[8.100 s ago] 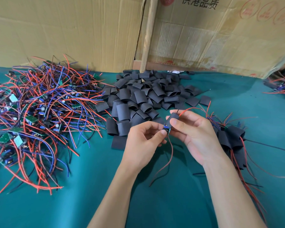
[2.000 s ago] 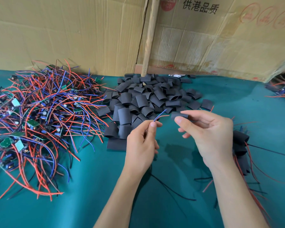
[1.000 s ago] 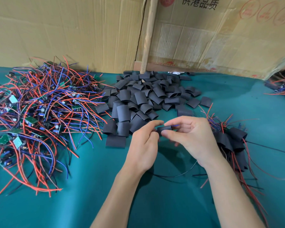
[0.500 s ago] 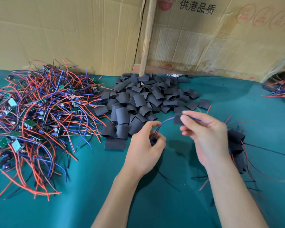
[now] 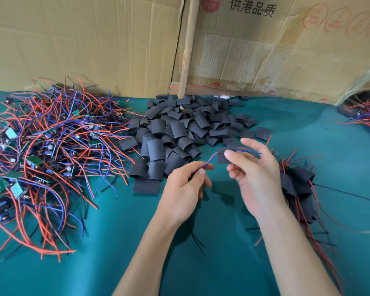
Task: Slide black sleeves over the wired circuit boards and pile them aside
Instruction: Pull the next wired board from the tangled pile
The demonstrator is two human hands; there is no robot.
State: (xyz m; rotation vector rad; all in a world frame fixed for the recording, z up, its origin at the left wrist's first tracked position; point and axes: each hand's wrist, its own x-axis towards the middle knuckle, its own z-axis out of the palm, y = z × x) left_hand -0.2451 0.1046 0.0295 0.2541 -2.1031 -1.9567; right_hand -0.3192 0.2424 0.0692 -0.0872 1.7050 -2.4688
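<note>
A flat black sleeve (image 5: 224, 155) is being pinched by the right hand (image 5: 255, 174) above the teal cloth-covered table (image 5: 120, 248); red and blue wires (image 5: 208, 162) threaded through it are being gripped by the left hand (image 5: 185, 189). Tan cardboard boxes (image 5: 83, 39) are standing behind.

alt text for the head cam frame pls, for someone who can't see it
Two hands thread wires through a black sleeve: right hand pinches the sleeve, left hand grips the red and blue wires. On the green table lie loose sleeves, unsleeved boards on the left and finished ones on the right.
</note>
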